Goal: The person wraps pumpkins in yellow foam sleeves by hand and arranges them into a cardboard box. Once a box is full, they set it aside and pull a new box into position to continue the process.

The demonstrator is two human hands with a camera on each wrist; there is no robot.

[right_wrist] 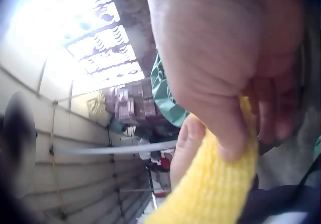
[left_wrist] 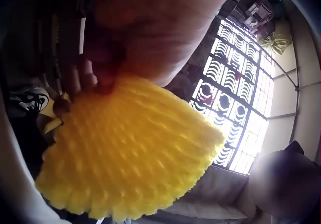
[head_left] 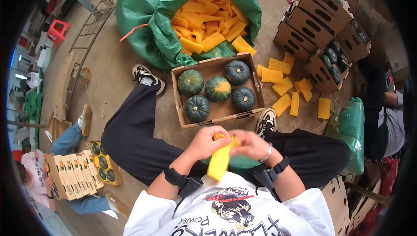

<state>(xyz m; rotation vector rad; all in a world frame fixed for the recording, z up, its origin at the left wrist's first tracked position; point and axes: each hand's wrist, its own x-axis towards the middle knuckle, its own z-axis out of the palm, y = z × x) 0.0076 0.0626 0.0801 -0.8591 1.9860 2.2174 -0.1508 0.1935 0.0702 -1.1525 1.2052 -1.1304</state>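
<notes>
In the head view both hands are over the lap, working on a yellow foam net sleeve (head_left: 219, 162). The left hand (head_left: 207, 142) grips its upper end between thumb and fingers, and the sleeve (left_wrist: 130, 148) fans out below that hand in the left wrist view. Facing it, the right hand (head_left: 251, 145) is blurred at the same end. The right wrist view has the right thumb (right_wrist: 233, 143) pressed on the ribbed foam with fingers behind it. Just beyond the hands, an open cardboard box (head_left: 204, 122) contains several dark green pumpkins (head_left: 197, 108), one with an orange patch (head_left: 223, 87).
A large green sack (head_left: 143, 18) full of yellow foam sleeves (head_left: 213, 23) stands behind the box. Loose sleeves (head_left: 282, 86) lie on the floor at right, near stacked cartons (head_left: 304, 27) of pumpkins. At left, another person (head_left: 34, 177) sits by cardboard boxes (head_left: 74, 175).
</notes>
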